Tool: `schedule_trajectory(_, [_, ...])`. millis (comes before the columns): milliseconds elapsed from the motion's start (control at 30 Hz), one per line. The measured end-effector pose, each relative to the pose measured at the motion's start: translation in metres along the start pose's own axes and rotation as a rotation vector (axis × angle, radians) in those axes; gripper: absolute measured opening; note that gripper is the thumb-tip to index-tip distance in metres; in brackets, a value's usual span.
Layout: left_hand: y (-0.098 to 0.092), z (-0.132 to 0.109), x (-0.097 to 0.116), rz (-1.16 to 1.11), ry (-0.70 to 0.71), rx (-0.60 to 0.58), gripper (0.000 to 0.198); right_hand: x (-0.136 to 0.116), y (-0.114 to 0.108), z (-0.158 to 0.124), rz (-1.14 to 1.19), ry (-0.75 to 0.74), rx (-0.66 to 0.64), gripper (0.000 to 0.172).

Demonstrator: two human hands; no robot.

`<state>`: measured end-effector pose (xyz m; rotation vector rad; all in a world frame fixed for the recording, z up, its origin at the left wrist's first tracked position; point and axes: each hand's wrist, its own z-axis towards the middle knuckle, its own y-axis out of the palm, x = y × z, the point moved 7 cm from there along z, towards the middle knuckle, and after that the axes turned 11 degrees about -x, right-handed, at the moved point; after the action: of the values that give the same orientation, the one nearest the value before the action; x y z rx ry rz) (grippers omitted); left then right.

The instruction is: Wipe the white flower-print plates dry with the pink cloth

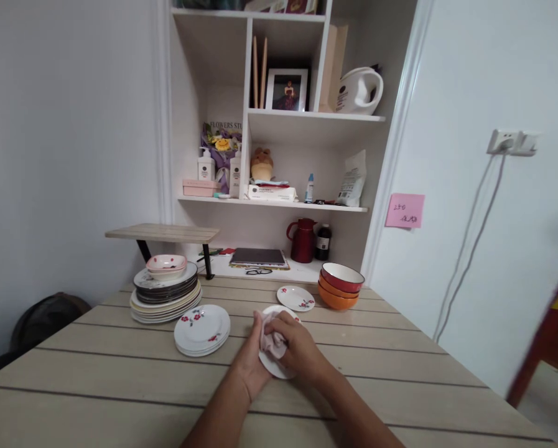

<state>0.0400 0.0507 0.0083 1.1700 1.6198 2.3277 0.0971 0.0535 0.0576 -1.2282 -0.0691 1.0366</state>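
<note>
My left hand (253,361) holds a small white plate (275,368) by its left edge, just above the wooden table (120,373). My right hand (297,348) presses a pale pink cloth (273,339) onto the plate's face, fingers curled round the cloth. A short stack of white flowered plates (202,328) lies to the left of my hands. Another small flowered plate (296,298) rests just beyond them.
A tall pile of mixed plates topped by a pink bowl (165,291) stands at the back left. Stacked red and orange bowls (341,285) sit at the back right. Behind is a white shelf unit (279,124) with a red jug (302,240). A dark red object (549,330) intrudes at right.
</note>
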Motion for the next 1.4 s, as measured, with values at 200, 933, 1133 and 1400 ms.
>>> schedule_trajectory(200, [-0.009,-0.004,0.027,0.006,0.126,0.006,0.061,-0.007,0.004,0.0,0.047,-0.034,-0.078,0.023])
schedule_trajectory(933, [-0.002,0.002,-0.003,0.005,0.01,0.033,0.059,0.029,-0.025,-0.008,-0.07,0.261,0.225,0.031])
schedule_trajectory(1133, [-0.001,0.001,0.005,-0.011,0.026,-0.004,0.061,-0.001,-0.001,-0.001,0.039,0.023,0.059,0.025])
schedule_trajectory(1400, [0.001,0.0,0.013,-0.032,0.111,-0.058,0.065,-0.009,0.003,-0.001,-0.011,0.07,0.078,0.032])
